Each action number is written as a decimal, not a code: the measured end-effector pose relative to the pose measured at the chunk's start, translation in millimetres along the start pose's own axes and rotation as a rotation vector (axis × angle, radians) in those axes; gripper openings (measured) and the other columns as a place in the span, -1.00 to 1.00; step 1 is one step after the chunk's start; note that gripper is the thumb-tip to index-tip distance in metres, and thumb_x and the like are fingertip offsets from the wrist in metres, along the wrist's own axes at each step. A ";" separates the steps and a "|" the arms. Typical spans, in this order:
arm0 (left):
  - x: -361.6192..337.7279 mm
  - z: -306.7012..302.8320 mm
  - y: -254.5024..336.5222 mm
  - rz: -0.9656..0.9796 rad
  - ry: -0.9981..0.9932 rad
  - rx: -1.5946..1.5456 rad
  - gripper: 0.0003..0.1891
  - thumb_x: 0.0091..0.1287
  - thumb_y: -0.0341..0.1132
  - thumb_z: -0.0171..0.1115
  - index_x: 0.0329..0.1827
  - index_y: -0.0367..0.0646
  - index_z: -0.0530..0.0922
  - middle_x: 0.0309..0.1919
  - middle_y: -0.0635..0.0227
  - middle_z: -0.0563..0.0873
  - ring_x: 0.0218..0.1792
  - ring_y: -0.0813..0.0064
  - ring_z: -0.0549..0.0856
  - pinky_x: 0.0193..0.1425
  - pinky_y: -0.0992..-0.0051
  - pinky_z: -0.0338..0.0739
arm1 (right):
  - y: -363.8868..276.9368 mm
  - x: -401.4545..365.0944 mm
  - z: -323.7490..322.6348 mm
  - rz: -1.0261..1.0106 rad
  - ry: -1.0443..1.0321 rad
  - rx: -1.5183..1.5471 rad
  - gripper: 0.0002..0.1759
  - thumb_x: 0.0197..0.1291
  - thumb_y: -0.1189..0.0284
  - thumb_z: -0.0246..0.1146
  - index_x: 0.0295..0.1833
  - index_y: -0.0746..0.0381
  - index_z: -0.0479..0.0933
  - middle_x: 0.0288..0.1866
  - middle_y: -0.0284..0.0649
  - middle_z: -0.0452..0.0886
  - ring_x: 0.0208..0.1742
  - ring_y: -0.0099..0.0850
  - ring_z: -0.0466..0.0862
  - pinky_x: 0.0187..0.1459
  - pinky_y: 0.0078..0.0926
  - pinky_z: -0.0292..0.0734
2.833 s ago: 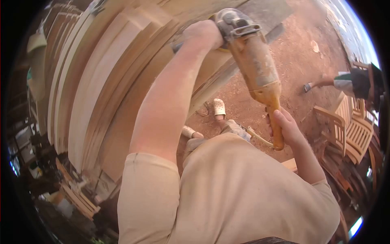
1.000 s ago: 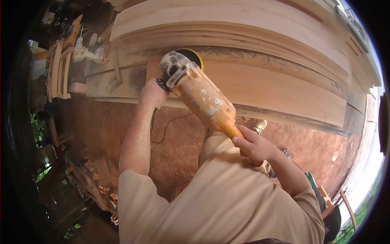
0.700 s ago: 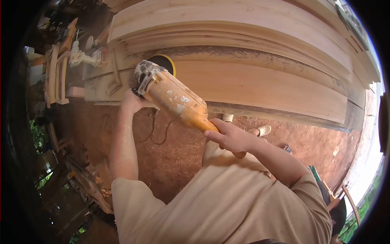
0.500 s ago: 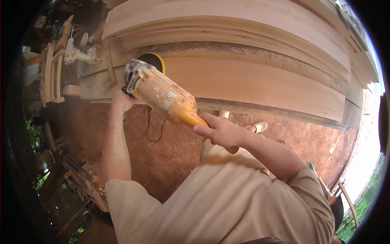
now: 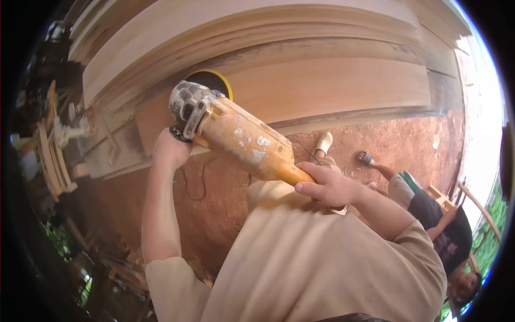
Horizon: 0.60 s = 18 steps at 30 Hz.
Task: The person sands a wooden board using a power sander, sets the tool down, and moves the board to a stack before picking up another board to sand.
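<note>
A worn yellow disc sander point(image 5: 247, 139) slants across the view, its paint chipped on the body and its grey gear head scuffed. Its round black pad with a yellow rim point(image 5: 212, 83) lies over a long smooth plank point(image 5: 332, 86); the sanding face is hidden. My left hand point(image 5: 173, 149) is closed around the black side handle by the head. Around the yellow rear handle wraps my right hand point(image 5: 330, 185), close in front of my shirt.
Long boards point(image 5: 257, 21) are stacked beyond the plank. A cordless drill point(image 5: 72, 131) lies at the left beside curved wooden pieces point(image 5: 53, 161). Another person point(image 5: 440, 214) is at the right. A cord point(image 5: 196, 188) trails over the reddish ground point(image 5: 209, 225).
My view has shifted and turned. The sander looks larger and nearer, still in both hands, its pad still over the plank. The other person at the right shows far more now.
</note>
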<state>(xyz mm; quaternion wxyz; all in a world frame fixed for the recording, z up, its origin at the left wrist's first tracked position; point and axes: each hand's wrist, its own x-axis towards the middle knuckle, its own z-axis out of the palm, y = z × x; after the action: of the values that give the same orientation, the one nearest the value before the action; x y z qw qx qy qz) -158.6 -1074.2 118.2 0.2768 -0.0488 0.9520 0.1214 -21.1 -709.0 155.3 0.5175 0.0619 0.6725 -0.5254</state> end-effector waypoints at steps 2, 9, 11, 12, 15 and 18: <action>3.8 7.4 38.8 0.076 -0.035 0.015 -0.71 0.27 -0.22 0.35 -0.11 -0.25 0.77 -0.16 -0.16 0.78 0.02 -0.14 0.76 0.06 0.07 0.65 | 28.9 -21.4 -11.1 -0.056 0.031 0.026 -0.31 0.53 -0.06 0.17 0.50 0.22 0.39 0.06 0.00 0.69 0.15 -0.20 0.68 0.20 -0.21 0.52; 11.6 29.6 167.6 0.226 -0.097 0.120 -0.61 0.23 -0.09 0.51 -0.01 -0.19 0.76 -0.17 -0.09 0.82 0.00 -0.05 0.81 0.02 0.15 0.65 | 100.4 -83.7 -49.2 -0.078 0.153 0.106 -0.29 0.52 -0.12 0.15 0.47 0.22 0.42 0.18 0.02 0.65 0.27 -0.13 0.63 0.32 -0.18 0.46; 7.0 38.9 214.4 0.312 -0.117 0.160 -0.74 0.29 -0.17 0.36 -0.05 -0.06 0.80 -0.16 -0.06 0.81 0.00 -0.11 0.78 0.07 0.08 0.66 | 127.2 -106.6 -61.7 -0.077 0.163 0.157 -0.28 0.52 -0.12 0.15 0.47 0.22 0.41 0.17 0.01 0.65 0.26 -0.14 0.63 0.33 -0.18 0.45; 8.8 42.8 235.1 0.331 -0.105 0.185 -0.74 0.29 -0.17 0.36 -0.05 -0.06 0.80 -0.16 -0.06 0.81 0.00 -0.11 0.78 0.07 0.08 0.66 | 139.8 -116.0 -64.6 -0.078 0.198 0.187 -0.28 0.52 -0.12 0.15 0.48 0.22 0.41 0.16 -0.01 0.65 0.26 -0.15 0.63 0.31 -0.18 0.47; 39.7 45.0 280.4 0.298 -0.145 0.284 -0.63 0.32 -0.08 0.33 -0.03 -0.19 0.78 -0.09 -0.10 0.80 0.07 -0.11 0.77 0.15 0.08 0.66 | 148.7 -123.1 -74.2 -0.063 0.274 0.300 -0.29 0.52 -0.09 0.16 0.49 0.23 0.40 0.13 -0.04 0.65 0.19 -0.20 0.65 0.24 -0.21 0.53; 47.1 59.4 339.5 0.367 -0.137 0.365 -0.58 0.33 -0.05 0.32 -0.03 -0.25 0.77 -0.05 -0.14 0.80 0.11 -0.10 0.76 0.18 0.08 0.65 | 178.3 -146.2 -83.0 -0.073 0.364 0.418 -0.29 0.51 -0.05 0.18 0.51 0.25 0.39 0.10 -0.09 0.65 0.04 -0.28 0.69 0.10 -0.28 0.60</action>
<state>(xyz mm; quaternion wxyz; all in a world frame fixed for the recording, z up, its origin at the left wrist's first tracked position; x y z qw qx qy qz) -222.0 -732.2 113.6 0.3180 0.1837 0.9301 -0.0010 105.1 -499.1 144.6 0.3447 0.2363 0.6334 -0.6512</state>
